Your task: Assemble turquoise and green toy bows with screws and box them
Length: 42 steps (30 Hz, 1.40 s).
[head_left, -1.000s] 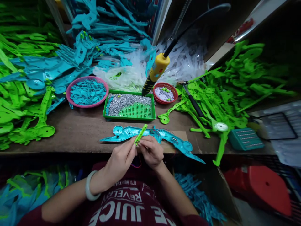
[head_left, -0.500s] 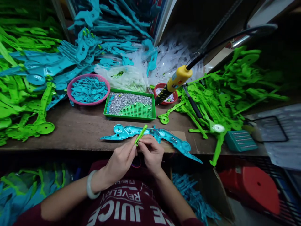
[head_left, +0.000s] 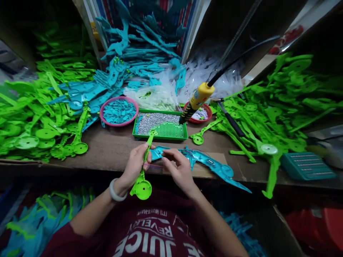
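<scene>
My left hand (head_left: 134, 162) is wrapped round a lime-green plastic part (head_left: 143, 189). That part has a long narrow arm pointing up and a round cup at its lower end. To its right, my right hand (head_left: 180, 173) has thumb and fingers bent but apart, and nothing shows between them. Behind both hands a long turquoise plastic shell (head_left: 210, 163) lies across the table, with thin wires at its middle. My hands hide some of its left half.
A green tray (head_left: 171, 137) of small metal pieces stands behind, beside a pink bowl (head_left: 119, 125) of blue pieces. A yellow electric screwdriver (head_left: 199, 96) hangs over the tray's right end. Green parts (head_left: 252, 117) are heaped right. A hammer (head_left: 232, 121) lies on them.
The green part has swung so its round end shows toward me. My right hand has come off it and moved right. The view has shifted left.
</scene>
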Available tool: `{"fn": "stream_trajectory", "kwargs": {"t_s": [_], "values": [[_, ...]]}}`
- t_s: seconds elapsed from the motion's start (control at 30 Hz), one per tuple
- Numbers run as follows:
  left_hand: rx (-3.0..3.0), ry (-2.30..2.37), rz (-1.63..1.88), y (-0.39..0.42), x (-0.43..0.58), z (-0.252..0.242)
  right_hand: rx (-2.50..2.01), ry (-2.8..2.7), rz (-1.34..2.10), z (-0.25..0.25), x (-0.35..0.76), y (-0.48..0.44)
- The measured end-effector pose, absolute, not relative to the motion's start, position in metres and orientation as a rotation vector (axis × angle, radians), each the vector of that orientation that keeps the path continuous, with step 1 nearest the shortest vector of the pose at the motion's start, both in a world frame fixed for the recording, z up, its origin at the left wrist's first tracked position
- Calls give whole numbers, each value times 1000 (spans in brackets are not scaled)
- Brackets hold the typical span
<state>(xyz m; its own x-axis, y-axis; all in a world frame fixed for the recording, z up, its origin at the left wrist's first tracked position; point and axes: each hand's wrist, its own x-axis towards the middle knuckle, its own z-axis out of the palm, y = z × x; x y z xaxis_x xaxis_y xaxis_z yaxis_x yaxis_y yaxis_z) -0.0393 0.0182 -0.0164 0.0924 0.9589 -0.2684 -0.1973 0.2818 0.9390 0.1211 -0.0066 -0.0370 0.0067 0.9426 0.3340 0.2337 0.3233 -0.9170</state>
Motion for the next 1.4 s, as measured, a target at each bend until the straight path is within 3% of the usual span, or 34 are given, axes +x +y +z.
{"fn": "stream_trajectory", "kwargs": {"t_s": [0.17,0.4,0.63,0.83,1.03,1.4], "values": [[871,1119,1145,19,-32,-18,-1110,-1640,791,-27,111,-6],[849,1149,1370,23,-55,-5,-1086,-1723,1144,-21,104,-11],[806,1226,1624,51,-108,10,-1126,-2113,829,-19,114,26],[717,1274,1403,52,-135,4,-1022,-2424,714,-48,154,29],[720,1327,1148,48,-127,-15,-1001,-2171,871,-44,160,12],[616,1473,1062,71,-142,-31,-1213,-1910,1124,-42,159,25]]}}
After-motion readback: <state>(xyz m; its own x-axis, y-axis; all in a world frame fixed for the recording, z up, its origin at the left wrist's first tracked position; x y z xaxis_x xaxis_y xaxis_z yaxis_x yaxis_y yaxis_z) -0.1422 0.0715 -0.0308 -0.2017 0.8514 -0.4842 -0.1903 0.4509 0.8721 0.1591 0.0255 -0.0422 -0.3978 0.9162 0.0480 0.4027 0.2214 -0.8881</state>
